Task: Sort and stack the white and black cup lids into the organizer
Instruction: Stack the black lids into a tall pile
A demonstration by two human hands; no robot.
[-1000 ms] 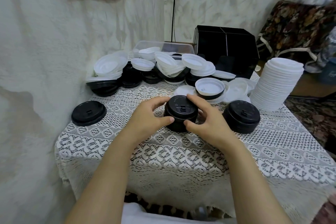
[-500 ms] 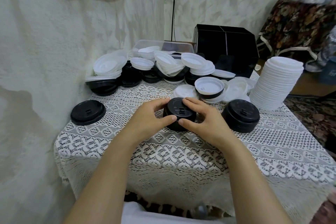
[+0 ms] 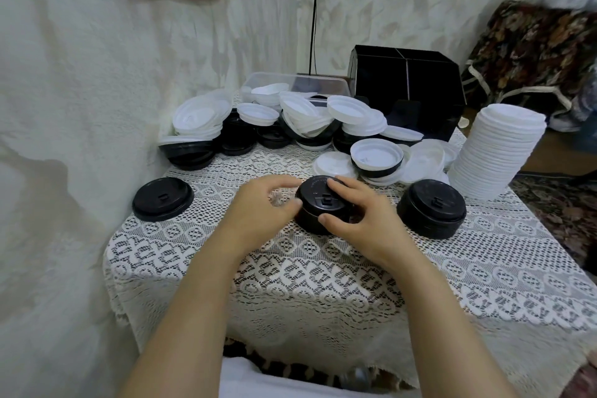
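Gripping the black lid stack (image 3: 323, 205) from both sides, the person is working at the middle of the table (image 3: 323, 271). The left hand (image 3: 265, 212) is curling round the stack's left flank, with its thumb pressing the side. The right hand (image 3: 353, 215) is wrapping the other flank, with its fingers lying over the top lid and its thumb pinching the front edge. The stack is resting upright on the lace cloth.

This is looking like the squaring-up step, with black lids being nested into a tidy column before going to the organizer (image 3: 407, 81). The next move is calling for a firm two-sided hold, since loosely nested lids are likely to slide apart when lifted. It is also calling for a carry over the heap behind.

Near the right hand, a second black stack (image 3: 432, 208) is standing apart from it, and beyond that a tall white stack (image 3: 497, 152) is standing at the table's right edge. A single black lid (image 3: 163, 199) is lying well to the left. A mixed heap (image 3: 290, 126) of white and black lids is crowding the back.

Behind the heap, a clear tub (image 3: 326, 82) is holding a few white lids and something dark. The organizer is sitting at the back right, its top split by partitions. Its openings are too dark to tell what, if anything, is lying inside.
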